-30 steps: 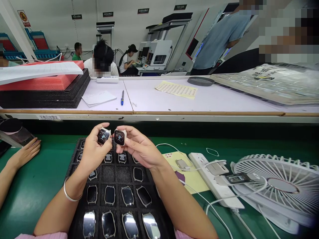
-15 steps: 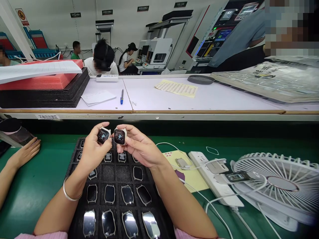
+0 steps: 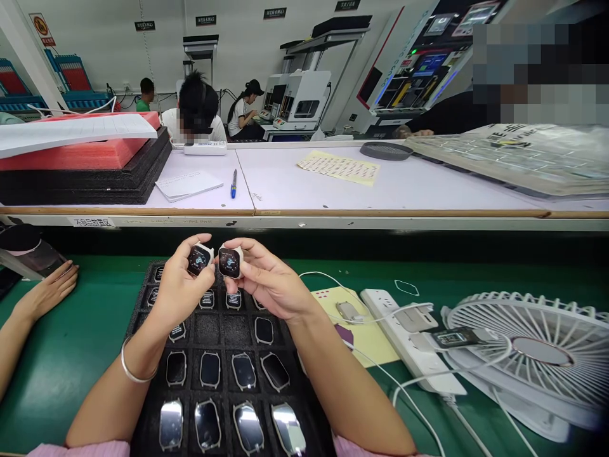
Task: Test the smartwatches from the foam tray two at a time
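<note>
My left hand (image 3: 183, 285) grips a smartwatch (image 3: 198, 259) by its edges, thumb at the lower right and index finger along the top. Close beside it, my right hand (image 3: 269, 279) pinches a second smartwatch (image 3: 230, 263). Both watch bodies have no straps, and their screens are lit with a small blue graphic. Below my hands lies a black foam tray (image 3: 219, 397) with rows of slots. Several more watch bodies sit in it, such as a dark-screened one (image 3: 210, 370); some in the upper rows show white text. Two slots in the third row hold no watch.
On the right are a white power strip (image 3: 387, 317) with cables, a white fan (image 3: 542, 349) and a yellow sheet (image 3: 380, 352). Another person's hand (image 3: 52, 292) rests at the left by a dark-lidded container (image 3: 35, 251). A shelf edge (image 3: 304, 222) runs across beyond my hands.
My hands and both smartwatches stay nearly still. In the background at the right, a standing person has shifted, uncovering more of the machine there.
</note>
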The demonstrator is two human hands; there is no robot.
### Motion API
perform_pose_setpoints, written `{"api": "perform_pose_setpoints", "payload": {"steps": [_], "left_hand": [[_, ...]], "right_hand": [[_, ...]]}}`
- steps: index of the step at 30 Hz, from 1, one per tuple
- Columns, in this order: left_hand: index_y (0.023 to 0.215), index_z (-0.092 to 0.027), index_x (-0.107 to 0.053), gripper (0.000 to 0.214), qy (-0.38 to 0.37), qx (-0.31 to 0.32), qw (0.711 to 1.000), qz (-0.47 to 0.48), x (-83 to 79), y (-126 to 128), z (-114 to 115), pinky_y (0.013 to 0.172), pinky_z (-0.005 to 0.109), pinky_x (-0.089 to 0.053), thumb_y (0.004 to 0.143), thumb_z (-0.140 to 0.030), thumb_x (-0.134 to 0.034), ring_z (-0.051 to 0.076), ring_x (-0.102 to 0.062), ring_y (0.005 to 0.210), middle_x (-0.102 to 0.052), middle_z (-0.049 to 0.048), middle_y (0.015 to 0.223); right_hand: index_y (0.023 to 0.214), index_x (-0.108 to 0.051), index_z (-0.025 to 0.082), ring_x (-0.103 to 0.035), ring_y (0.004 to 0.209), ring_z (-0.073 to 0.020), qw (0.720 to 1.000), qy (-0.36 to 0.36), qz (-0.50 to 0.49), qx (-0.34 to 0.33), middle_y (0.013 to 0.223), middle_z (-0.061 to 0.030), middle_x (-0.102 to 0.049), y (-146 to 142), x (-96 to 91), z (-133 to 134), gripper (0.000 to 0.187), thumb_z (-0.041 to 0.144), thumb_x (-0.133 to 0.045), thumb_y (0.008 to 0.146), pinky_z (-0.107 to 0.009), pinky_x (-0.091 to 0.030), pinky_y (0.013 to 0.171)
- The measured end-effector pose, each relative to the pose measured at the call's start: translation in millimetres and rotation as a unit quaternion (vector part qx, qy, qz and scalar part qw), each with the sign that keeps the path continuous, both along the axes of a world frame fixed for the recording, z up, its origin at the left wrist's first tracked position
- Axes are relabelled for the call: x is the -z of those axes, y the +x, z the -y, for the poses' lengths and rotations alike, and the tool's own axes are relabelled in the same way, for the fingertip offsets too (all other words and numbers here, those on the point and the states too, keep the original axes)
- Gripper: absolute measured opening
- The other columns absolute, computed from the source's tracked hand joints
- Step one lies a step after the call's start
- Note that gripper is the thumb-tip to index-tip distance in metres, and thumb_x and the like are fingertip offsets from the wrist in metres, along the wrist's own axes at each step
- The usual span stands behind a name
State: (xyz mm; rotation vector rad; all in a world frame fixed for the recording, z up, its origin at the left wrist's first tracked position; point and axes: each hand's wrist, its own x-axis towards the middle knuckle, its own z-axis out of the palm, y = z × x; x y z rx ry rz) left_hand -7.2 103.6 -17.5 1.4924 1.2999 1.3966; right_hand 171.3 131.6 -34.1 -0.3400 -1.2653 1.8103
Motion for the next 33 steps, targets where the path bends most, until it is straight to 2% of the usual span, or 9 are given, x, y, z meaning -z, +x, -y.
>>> {"api": "perform_pose_setpoints", "payload": {"steps": [12,16,18,22,26,30,33], "left_hand": [[0.124,-0.014,-0.063,0.051,-0.001,0.012,1.0,0.008,-0.8,0.2,0.7,0.078,0.028,-0.055,0.074,-0.023,-0.068,0.017,-0.069,0.083,-0.071,0.0027,0.089],[0.124,-0.015,-0.062,0.053,-0.018,0.022,0.998,0.05,1.7,0.3,-3.8,0.08,0.029,-0.056,0.073,-0.022,-0.072,0.017,-0.069,0.087,-0.072,0.0034,0.092],[0.129,-0.015,-0.06,0.06,-0.046,0.032,0.994,0.089,2.7,0.4,-6.5,0.075,0.027,-0.056,0.072,-0.023,-0.075,0.017,-0.069,0.088,-0.073,0.0057,0.101],[0.143,-0.015,-0.051,0.075,-0.099,0.062,0.982,0.15,2.0,0.9,-8.1,0.056,0.023,-0.052,0.074,-0.027,-0.077,0.009,-0.063,0.063,-0.072,0.0085,0.111],[0.14,-0.015,-0.053,0.068,-0.09,0.087,0.974,0.188,0.0,1.1,-5.9,0.059,0.025,-0.058,0.078,-0.029,-0.075,0.01,-0.068,0.062,-0.071,0.0061,0.106],[0.132,-0.016,-0.059,0.056,-0.066,0.087,0.973,0.203,0.1,0.0,-5.1,0.06,0.027,-0.063,0.08,-0.031,-0.073,0.013,-0.072,0.062,-0.071,0.0026,0.096],[0.124,-0.016,-0.063,0.048,-0.063,0.084,0.971,0.215,-0.3,-0.9,-4.8,0.06,0.028,-0.065,0.079,-0.032,-0.072,0.015,-0.075,0.062,-0.072,0.0028,0.096]], "right_hand": [[0.118,-0.065,0.025,-0.065,0.072,-0.0124,1.0,-0.004,0.003,-0.001,0.097,-0.001,-0.064,0.0,0.2,0.4,0.033,0.034,-0.078,0.089,-0.03,-0.057,0.072],[0.123,-0.065,0.025,-0.067,0.075,-0.0142,1.0,-0.025,0.006,0.016,0.099,-0.002,-0.067,0.0,-0.2,-1.8,0.036,0.032,-0.077,0.089,-0.033,-0.057,0.075],[0.129,-0.062,0.025,-0.07,0.081,-0.0167,0.998,-0.053,0.009,0.032,0.101,-0.0037,-0.07,0.4,0.4,-4.9,0.04,0.029,-0.073,0.091,-0.034,-0.058,0.077],[0.128,-0.062,0.023,-0.07,0.077,-0.0157,0.993,-0.09,0.008,0.075,0.094,-0.0029,-0.07,1.6,1.7,-10.5,0.04,0.023,-0.069,0.09,-0.03,-0.055,0.072],[0.118,-0.065,0.023,-0.065,0.069,-0.0136,0.992,-0.078,0.019,0.101,0.09,-0.0008,-0.066,1.6,-0.5,-9.3,0.033,0.021,-0.07,0.085,-0.029,-0.053,0.067],[0.117,-0.064,0.024,-0.062,0.068,-0.012,0.992,-0.049,0.029,0.112,0.097,-0.0016,-0.066,0.5,-4.1,-5.0,0.035,0.02,-0.072,0.083,-0.029,-0.052,0.066],[0.116,-0.063,0.023,-0.061,0.066,-0.0117,0.992,-0.037,0.028,0.114,0.096,-0.0013,-0.067,-0.1,-5.0,-3.4,0.037,0.02,-0.074,0.081,-0.029,-0.052,0.064]]}}
